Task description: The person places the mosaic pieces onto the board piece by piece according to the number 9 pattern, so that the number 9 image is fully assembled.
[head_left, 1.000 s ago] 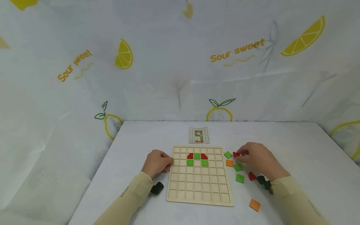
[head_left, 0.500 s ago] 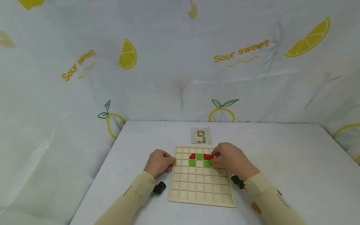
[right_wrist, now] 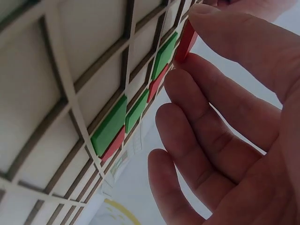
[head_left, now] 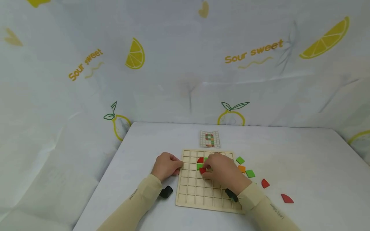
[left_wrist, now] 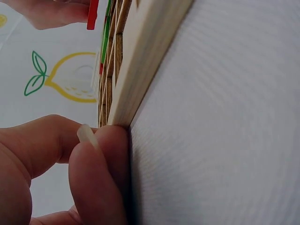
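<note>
A wooden grid board (head_left: 199, 200) lies on the white table, with a red quarter-circle tile (head_left: 200, 160) and green square tiles (head_left: 199, 166) set in its upper cells. My right hand (head_left: 224, 171) is over the board and covers part of that pattern. Between its thumb and index finger it pinches another red quarter-circle tile (right_wrist: 186, 42), tilted on edge and just below the left green tile. At the board's left edge is my left hand (head_left: 166, 166). Its thumb and bent index finger (left_wrist: 115, 145) hold the board's side down at the tabletop.
Behind the board lies a card (head_left: 209, 139) printed with a coloured grid pattern. Right of the board are loose tiles: green squares (head_left: 250, 173), an orange square (head_left: 242, 169) and red quarter-circles (head_left: 287, 198). The right forearm hides part of that area.
My right hand has carried a red quarter-circle tile from the loose pieces on the right, leftward across the board to the pattern's left column. My left hand stays at the board's edge.
</note>
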`<action>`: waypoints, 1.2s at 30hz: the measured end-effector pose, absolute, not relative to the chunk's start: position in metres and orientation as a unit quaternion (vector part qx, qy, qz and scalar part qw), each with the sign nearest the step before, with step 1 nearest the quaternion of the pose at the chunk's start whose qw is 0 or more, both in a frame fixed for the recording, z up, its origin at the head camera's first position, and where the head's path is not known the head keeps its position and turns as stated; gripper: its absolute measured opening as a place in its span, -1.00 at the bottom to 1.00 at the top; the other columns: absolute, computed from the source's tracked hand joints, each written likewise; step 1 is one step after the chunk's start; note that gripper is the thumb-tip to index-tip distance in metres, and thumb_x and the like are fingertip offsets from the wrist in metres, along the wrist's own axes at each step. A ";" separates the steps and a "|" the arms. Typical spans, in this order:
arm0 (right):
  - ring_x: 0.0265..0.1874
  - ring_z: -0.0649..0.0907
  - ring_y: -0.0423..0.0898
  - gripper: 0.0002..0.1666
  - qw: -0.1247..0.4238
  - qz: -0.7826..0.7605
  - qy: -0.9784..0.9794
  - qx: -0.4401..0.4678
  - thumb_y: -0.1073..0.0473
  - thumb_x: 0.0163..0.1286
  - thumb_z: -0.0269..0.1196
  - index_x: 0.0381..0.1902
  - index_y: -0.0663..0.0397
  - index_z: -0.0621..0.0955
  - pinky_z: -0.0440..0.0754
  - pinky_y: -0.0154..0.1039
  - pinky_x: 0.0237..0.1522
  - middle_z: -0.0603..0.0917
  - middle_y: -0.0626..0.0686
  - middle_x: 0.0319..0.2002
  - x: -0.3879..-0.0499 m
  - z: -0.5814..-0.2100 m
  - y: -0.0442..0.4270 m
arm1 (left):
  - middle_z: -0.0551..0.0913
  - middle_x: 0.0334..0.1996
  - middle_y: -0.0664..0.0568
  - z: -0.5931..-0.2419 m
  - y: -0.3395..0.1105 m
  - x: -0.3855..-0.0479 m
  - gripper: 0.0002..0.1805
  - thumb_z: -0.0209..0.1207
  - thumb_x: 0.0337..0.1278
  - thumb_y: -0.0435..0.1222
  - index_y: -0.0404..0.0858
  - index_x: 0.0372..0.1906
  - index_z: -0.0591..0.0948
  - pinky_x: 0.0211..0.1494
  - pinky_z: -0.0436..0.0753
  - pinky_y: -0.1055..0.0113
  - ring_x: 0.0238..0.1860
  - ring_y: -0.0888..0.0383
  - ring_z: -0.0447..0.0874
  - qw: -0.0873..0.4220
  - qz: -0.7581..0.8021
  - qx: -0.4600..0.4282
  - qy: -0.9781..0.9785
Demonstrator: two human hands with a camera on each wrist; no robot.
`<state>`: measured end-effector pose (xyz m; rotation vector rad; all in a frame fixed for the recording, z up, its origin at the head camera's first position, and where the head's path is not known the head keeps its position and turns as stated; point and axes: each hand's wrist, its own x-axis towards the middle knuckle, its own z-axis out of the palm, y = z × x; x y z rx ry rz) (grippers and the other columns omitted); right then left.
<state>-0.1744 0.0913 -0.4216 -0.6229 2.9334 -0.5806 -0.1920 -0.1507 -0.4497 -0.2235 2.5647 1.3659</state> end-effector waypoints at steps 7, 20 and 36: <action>-0.35 0.51 -0.25 -0.85 0.022 -0.195 0.954 -0.225 0.06 0.23 0.62 -0.31 -0.06 0.87 0.54 -0.29 -0.29 0.63 -0.23 -0.42 -0.172 -0.428 0.083 | 0.71 -0.61 0.06 -0.450 -0.149 -0.192 -0.86 0.39 0.23 -0.20 -0.20 -0.34 0.78 -0.40 0.58 0.38 -0.55 0.21 0.67 0.119 0.462 -0.080 0.875; -0.31 0.54 -0.25 -0.83 0.019 -0.183 0.957 -0.225 0.05 0.19 0.65 -0.31 -0.08 0.87 0.59 -0.26 -0.24 0.69 -0.21 -0.36 -0.173 -0.434 0.082 | 0.72 -0.60 0.06 -0.449 -0.150 -0.192 -0.86 0.40 0.23 -0.19 -0.20 -0.33 0.78 -0.41 0.58 0.38 -0.56 0.21 0.68 0.117 0.462 -0.082 0.875; -0.33 0.53 -0.24 -0.83 0.021 -0.178 0.958 -0.226 0.04 0.21 0.64 -0.30 -0.10 0.87 0.58 -0.25 -0.25 0.67 -0.22 -0.38 -0.172 -0.434 0.083 | 0.73 -0.59 0.05 -0.450 -0.149 -0.192 -0.86 0.40 0.23 -0.20 -0.20 -0.32 0.78 -0.41 0.59 0.37 -0.55 0.20 0.68 0.118 0.462 -0.084 0.875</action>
